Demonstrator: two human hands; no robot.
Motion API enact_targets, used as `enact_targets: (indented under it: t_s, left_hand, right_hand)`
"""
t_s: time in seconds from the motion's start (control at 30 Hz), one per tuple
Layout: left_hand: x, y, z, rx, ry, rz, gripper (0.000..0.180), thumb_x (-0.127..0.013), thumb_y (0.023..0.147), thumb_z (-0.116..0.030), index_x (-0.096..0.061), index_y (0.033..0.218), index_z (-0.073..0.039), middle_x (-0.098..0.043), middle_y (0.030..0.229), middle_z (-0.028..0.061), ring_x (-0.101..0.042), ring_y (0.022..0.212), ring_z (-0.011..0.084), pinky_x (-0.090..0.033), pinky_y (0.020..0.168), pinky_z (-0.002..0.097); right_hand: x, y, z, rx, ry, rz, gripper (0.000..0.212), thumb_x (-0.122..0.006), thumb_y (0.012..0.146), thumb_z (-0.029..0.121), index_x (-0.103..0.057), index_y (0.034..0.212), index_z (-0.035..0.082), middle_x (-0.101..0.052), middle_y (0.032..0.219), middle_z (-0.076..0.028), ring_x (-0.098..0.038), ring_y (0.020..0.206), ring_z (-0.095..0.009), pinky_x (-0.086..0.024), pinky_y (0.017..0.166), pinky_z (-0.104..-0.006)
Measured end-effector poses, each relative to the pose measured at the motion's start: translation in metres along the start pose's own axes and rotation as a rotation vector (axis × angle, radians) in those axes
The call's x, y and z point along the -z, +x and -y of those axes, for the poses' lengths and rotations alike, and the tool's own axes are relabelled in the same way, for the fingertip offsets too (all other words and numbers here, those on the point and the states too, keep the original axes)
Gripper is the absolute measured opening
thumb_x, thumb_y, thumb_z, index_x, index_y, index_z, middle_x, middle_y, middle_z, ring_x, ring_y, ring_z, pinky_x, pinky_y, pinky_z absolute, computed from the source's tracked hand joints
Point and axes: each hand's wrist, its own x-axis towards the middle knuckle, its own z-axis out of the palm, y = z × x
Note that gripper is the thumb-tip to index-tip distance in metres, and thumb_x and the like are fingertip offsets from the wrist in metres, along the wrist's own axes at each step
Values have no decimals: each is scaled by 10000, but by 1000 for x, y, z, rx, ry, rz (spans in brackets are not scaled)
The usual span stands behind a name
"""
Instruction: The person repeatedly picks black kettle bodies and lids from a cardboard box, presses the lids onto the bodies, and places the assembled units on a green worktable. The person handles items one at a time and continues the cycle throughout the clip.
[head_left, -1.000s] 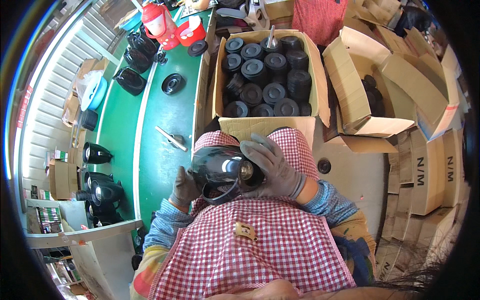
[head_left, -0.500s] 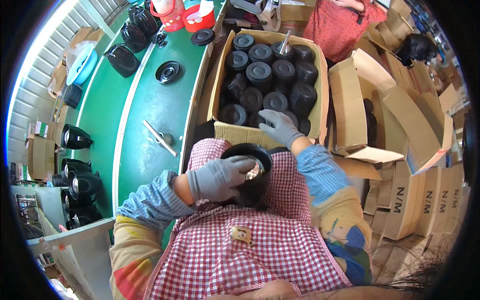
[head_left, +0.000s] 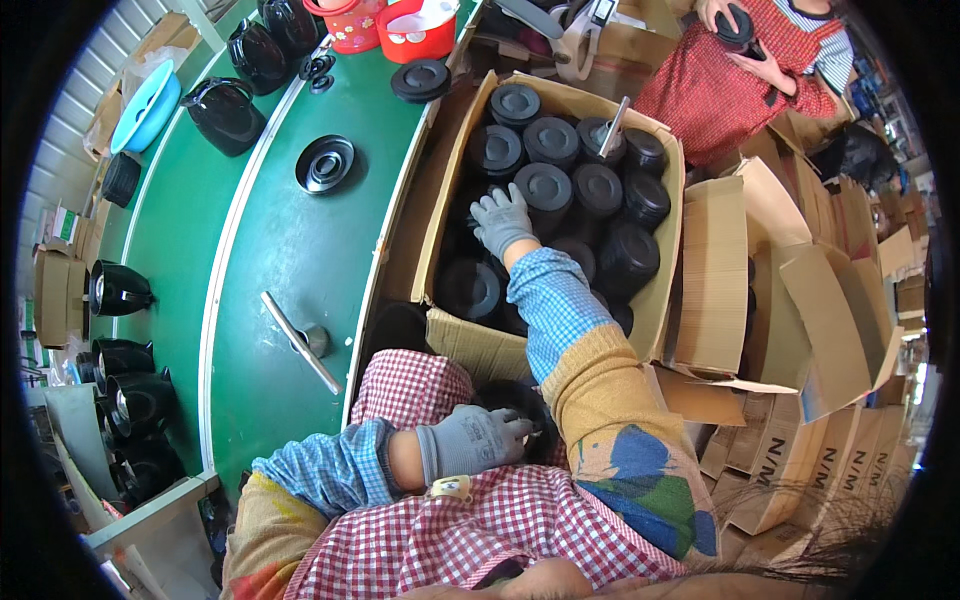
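In my lap, between the checked apron's folds, lies a black pot-like vessel [head_left: 515, 397], largely covered by my arm and glove. My left hand [head_left: 475, 440], in a grey glove, grips it with the fingers over its near side. Far forward, my right hand [head_left: 502, 222], also gloved in grey, reaches down into a cardboard box [head_left: 450, 335] with its fingers apart. The box is packed with stacks of round black lids [head_left: 545, 188]. The right fingertips are over the lids on the left side; whether they touch one is unclear.
On the green workbench [head_left: 250, 390] to my left are a metal T-shaped tool [head_left: 302, 345], a round black part [head_left: 325, 164] and several black jugs [head_left: 225, 115]. Open cartons [head_left: 712, 280] stand at the right. Across from me, a person in a red apron [head_left: 690, 90] holds a black part.
My right hand has gone from the box's near edge to deeper among the lids. The vessel and my left hand sit lower in view as the view has tilted up.
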Motion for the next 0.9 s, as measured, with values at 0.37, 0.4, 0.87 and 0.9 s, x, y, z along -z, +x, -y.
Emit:
enact_targets:
  t_s: [0.37, 0.4, 0.87, 0.9]
  left_hand:
    - [13, -8, 27, -72, -404, -283, 415, -714, 871, -424, -725, 915, -11, -710, 1112, 164, -708, 875, 331, -569, 756, 379]
    - [14, -11, 25, -65, -426, -270, 367, -715, 880, -374, -727, 895, -7, -723, 1092, 159, -714, 863, 309, -574, 754, 363]
    - [-4, -16, -10, -95, -1013, -725, 517, -390, 1103, -355, -466, 1463, 7, -546, 1418, 144, -509, 1311, 227, -367, 1135, 368]
    - [-8, -12, -10, -155, -1072, -638, 514, -358, 1111, -367, -492, 1432, 12, -569, 1387, 152, -537, 1281, 226, -379, 1128, 367]
  right_hand:
    - [53, -205, -27, -141, 1640, -578, 325, -680, 926, 110, -667, 1234, 5, -679, 1154, -90, -627, 1030, -157, -486, 924, -297]
    - [65, -240, -26, -107, 1597, -602, 363, -636, 977, 163, -626, 1289, -23, -658, 1146, -63, -606, 1007, -142, -482, 917, -287]
    - [35, -403, 43, 260, 1718, -620, 511, -645, 976, 384, -624, 1260, -41, -612, 1332, -220, -601, 1220, -320, -446, 1064, -438]
    - [32, -403, 44, 244, 1741, -609, 525, -645, 969, 404, -632, 1255, -36, -608, 1338, -223, -596, 1228, -328, -436, 1075, -447]
